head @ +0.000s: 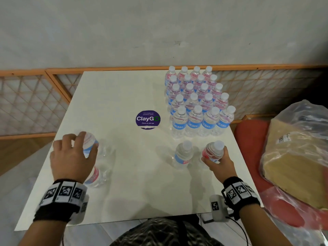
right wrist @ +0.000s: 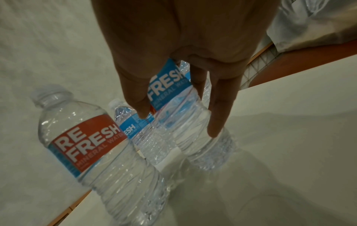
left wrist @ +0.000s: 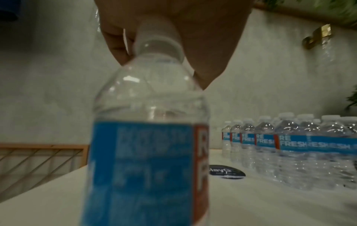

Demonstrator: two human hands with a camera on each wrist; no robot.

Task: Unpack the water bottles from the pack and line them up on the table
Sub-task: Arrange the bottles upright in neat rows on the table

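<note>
Left hand (head: 71, 157) curled over top of a bottle (left wrist: 146, 137), near-left on white table (head: 113, 96); right hand (head: 219, 163) gripping second bottle (head: 213, 151) beside a lone standing bottle (head: 183, 155); block of lined-up bottles (head: 197, 102) far right; purple sticker (head: 147, 119) mid-table.

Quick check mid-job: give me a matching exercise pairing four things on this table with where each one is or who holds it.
Things:
1. bottle with hidden cap
2. bottle at the right edge
3. lone bottle
4. purple sticker

Places:
A. stands free, just in front of the block of bottles
B. flat at table centre
C. gripped by the left hand
D. gripped by the right hand

Pairs: 1-C, 2-D, 3-A, 4-B
</note>
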